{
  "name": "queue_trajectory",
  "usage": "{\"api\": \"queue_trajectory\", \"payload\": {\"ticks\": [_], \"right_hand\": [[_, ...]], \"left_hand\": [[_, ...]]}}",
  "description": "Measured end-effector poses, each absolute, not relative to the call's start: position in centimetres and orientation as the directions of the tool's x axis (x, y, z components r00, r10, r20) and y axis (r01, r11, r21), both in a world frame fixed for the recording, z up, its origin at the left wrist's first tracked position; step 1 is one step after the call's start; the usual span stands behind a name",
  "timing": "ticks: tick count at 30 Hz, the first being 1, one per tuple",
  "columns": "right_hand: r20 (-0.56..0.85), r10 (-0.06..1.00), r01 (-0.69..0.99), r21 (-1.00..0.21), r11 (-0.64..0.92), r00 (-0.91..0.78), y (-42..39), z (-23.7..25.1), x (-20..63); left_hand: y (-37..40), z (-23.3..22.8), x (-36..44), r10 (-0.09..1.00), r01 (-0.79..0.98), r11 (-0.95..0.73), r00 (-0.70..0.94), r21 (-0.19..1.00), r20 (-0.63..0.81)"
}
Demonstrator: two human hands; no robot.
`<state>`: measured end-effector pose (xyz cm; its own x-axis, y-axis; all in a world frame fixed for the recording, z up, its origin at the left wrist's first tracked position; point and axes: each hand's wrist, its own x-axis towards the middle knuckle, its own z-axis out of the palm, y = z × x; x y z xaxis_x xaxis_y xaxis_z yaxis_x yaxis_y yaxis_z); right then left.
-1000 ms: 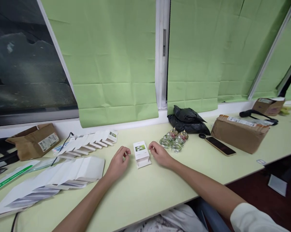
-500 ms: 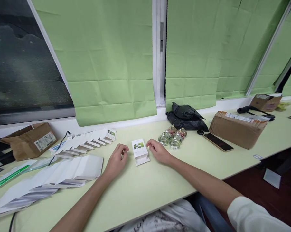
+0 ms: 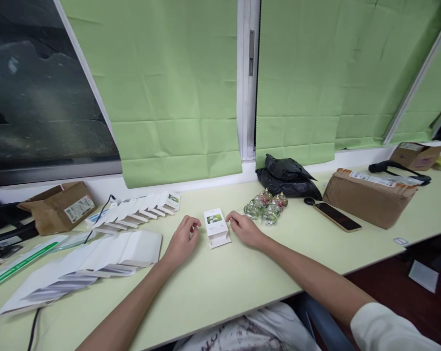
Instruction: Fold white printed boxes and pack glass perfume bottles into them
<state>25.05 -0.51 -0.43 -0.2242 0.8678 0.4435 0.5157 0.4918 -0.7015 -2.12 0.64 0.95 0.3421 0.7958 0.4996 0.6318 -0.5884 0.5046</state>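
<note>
A small white box (image 3: 216,227) with a green picture on top lies on the pale green table (image 3: 242,273). My left hand (image 3: 182,241) rests on the table just left of the box, fingers loosely curled, holding nothing. My right hand (image 3: 245,229) rests just right of the box, fingers curled near its edge, also with nothing in it. Neither hand grips the box. A cluster of small glass bottles (image 3: 266,208) stands right of my right hand.
Flat white box blanks lie in two fanned rows at the left, a near row (image 3: 92,263) and a far row (image 3: 140,210). A black bag (image 3: 286,176), a phone (image 3: 337,216) and brown parcels (image 3: 369,197) sit at the right, an open cardboard box (image 3: 59,207) at far left.
The camera has shifted slightly. Both hands stay beside the white box with almost no movement.
</note>
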Motion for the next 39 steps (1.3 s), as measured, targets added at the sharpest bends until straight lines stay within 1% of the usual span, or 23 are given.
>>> {"api": "queue_trajectory", "payload": {"ticks": [4, 8, 15, 21, 24, 30, 36, 39], "right_hand": [[0.551, 0.798, 0.508, -0.629, 0.589, -0.244, -0.6, -0.5, 25.0], [0.53, 0.799, 0.493, -0.635, 0.595, -0.284, -0.7, -0.6, 25.0], [0.475, 0.794, 0.491, -0.625, 0.607, -0.378, -1.0, -0.7, 25.0], [0.402, 0.846, 0.543, -0.649, 0.533, -0.35, -1.1, -0.8, 25.0], [0.419, 0.845, 0.537, -0.652, 0.534, -0.332, -1.3, -0.6, 24.9], [0.498, 0.803, 0.505, -0.626, 0.594, -0.328, -1.3, -0.3, 24.8], [0.493, 0.815, 0.499, -0.646, 0.578, -0.305, -1.2, -0.5, 25.0], [0.48, 0.818, 0.498, -0.65, 0.574, -0.317, -1.1, -0.6, 25.1]], "left_hand": [[0.3, 0.9, -2.0, 0.783, 0.611, -0.613, 0.381, 0.501, 0.492], [0.0, 0.8, -1.8, 0.768, 0.593, -0.633, 0.403, 0.497, 0.497], [-0.4, 0.6, -1.6, 0.777, 0.589, -0.626, 0.415, 0.511, 0.474], [-0.7, 0.5, -1.5, 0.81, 0.607, -0.586, 0.408, 0.537, 0.422], [-0.8, 0.6, -1.5, 0.809, 0.606, -0.587, 0.413, 0.536, 0.418], [-0.9, 0.8, -1.4, 0.809, 0.608, -0.588, 0.426, 0.534, 0.406], [-1.1, 0.9, -1.5, 0.82, 0.599, -0.573, 0.418, 0.56, 0.392], [-1.1, 0.8, -1.4, 0.818, 0.609, -0.575, 0.423, 0.546, 0.389]]}}
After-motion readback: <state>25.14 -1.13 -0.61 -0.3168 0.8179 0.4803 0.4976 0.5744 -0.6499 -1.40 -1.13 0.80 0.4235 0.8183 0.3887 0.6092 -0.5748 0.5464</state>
